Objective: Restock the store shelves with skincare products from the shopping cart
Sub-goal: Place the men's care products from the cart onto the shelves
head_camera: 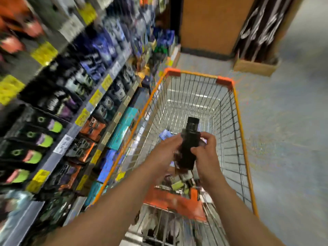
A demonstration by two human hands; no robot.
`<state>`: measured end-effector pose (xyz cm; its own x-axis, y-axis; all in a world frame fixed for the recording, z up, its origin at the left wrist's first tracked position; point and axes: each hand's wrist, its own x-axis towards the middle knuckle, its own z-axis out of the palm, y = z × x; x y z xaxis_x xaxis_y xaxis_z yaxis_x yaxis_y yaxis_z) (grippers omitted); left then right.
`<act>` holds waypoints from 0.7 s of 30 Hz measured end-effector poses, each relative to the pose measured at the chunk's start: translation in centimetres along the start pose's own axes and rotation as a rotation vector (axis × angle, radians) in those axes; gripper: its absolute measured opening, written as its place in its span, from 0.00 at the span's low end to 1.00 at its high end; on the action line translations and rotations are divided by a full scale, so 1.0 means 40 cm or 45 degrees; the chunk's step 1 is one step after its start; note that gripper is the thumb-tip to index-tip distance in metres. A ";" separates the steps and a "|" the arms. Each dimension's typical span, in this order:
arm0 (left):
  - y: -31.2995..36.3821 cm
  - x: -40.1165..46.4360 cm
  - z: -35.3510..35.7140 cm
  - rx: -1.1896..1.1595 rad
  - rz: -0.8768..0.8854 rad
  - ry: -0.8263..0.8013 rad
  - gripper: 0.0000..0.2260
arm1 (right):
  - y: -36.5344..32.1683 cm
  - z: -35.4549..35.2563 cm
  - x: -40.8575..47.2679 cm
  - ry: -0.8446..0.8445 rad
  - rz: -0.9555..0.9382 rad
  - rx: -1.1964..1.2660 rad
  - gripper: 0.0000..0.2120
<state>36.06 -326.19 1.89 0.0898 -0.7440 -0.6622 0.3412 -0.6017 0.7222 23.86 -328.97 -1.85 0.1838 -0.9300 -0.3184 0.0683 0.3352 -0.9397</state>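
Partway through, judging by more packets in the shopping cart (236, 110) beneath both hands. Left hand (166, 148) and right hand (204, 151) curled round one dark bottle (189, 146), held upright between them above the basket. To the left, beyond the left hand, stocked shelves (92, 107) awaiting it.

In front of you stands the shopping cart (236, 110), with the shelves (99, 96) close on its left, and your two hands hold a bottle (189, 144) above the products (179, 183) inside it.
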 end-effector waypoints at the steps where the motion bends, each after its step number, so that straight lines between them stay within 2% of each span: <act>1: 0.015 -0.032 -0.005 -0.002 0.074 -0.024 0.09 | -0.033 0.006 -0.013 -0.047 0.022 0.073 0.22; 3: 0.044 -0.091 -0.018 -0.013 0.213 -0.017 0.10 | -0.095 0.019 -0.037 -0.153 0.009 0.140 0.23; 6: 0.093 -0.175 -0.043 0.000 0.384 0.044 0.12 | -0.180 0.056 -0.067 -0.283 -0.050 0.079 0.20; 15: 0.222 -0.445 -0.169 -0.024 0.710 0.278 0.18 | -0.367 0.242 -0.157 -0.629 -0.179 0.016 0.25; 21: 0.252 -0.616 -0.291 -0.084 0.884 0.435 0.20 | -0.439 0.415 -0.238 -0.831 -0.231 0.219 0.15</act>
<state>48.20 -310.54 23.18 0.5833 -0.8067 -0.0948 0.1552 -0.0039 0.9879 37.18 -323.52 19.76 0.7028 -0.7106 0.0326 0.2981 0.2526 -0.9205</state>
